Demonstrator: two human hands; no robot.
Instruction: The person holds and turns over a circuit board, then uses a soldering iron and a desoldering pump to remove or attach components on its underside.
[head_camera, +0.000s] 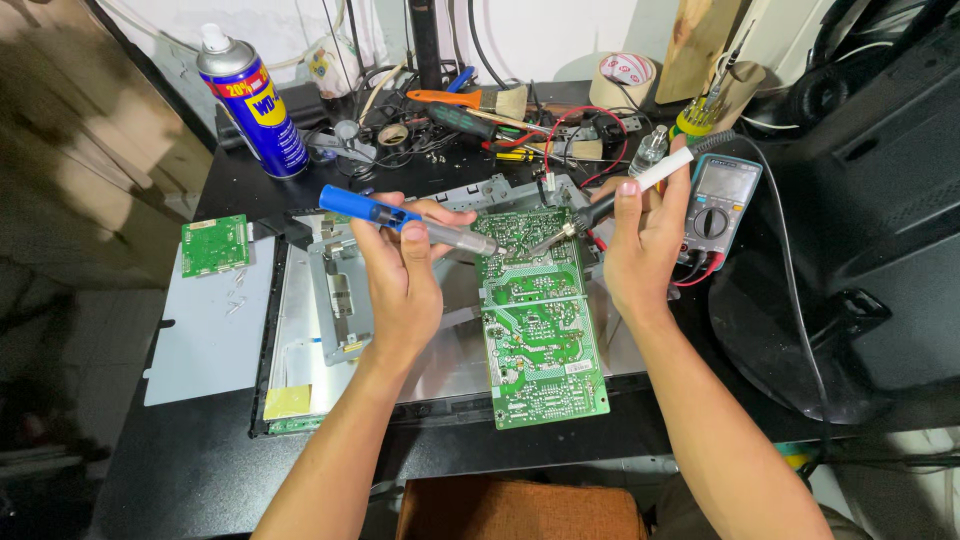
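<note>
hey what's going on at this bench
A person is working on a green circuit board lying solder side up on an opened flat panel. The left hand holds a blue desoldering pump, its tip at the board's upper edge. The right hand holds a soldering iron, its tip touching the same area. A multimeter sits to the right, a smaller green board to the left, and a blue spray can behind.

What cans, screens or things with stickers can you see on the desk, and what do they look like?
Spray can: back left, tall cylinder, blue and yellow with a white cap.
Multimeter: beside the right hand, teal case, grey screen, black dial.
Tape roll: back centre-right, beige ring with a red and white label.
</note>
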